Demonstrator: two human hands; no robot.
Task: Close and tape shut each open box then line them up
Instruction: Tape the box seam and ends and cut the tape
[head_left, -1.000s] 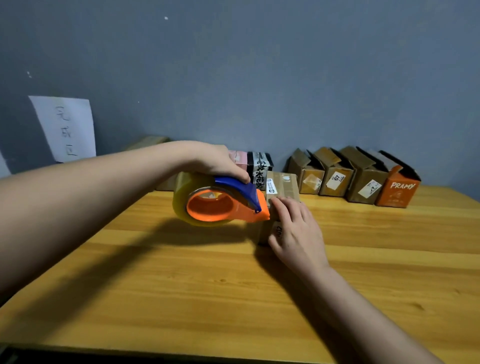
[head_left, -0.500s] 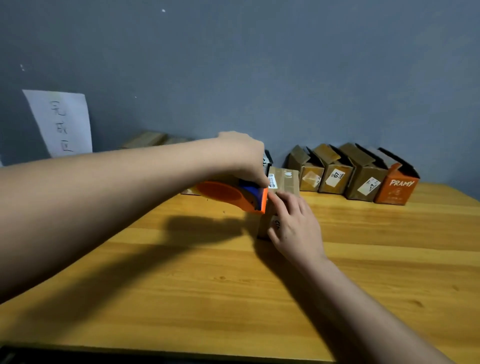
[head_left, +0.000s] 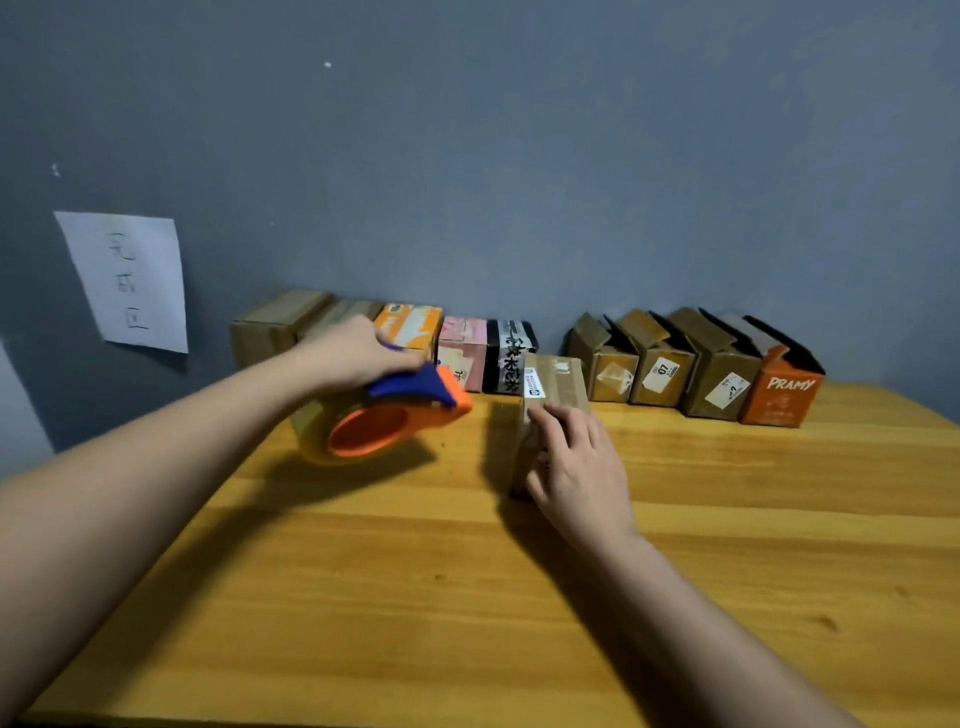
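Bare table (head_left: 415, 597) lies open nearer than the brown box (head_left: 558, 387). Behind it, closed boxes (head_left: 462, 348) and open boxes (head_left: 691, 364) block the wall.

A wooden tabletop (head_left: 675, 597) carries a closed cardboard box (head_left: 553, 395) near its middle. Along the wall stand what look like five closed boxes (head_left: 462, 348) at left and four open boxes (head_left: 717, 374) at right.
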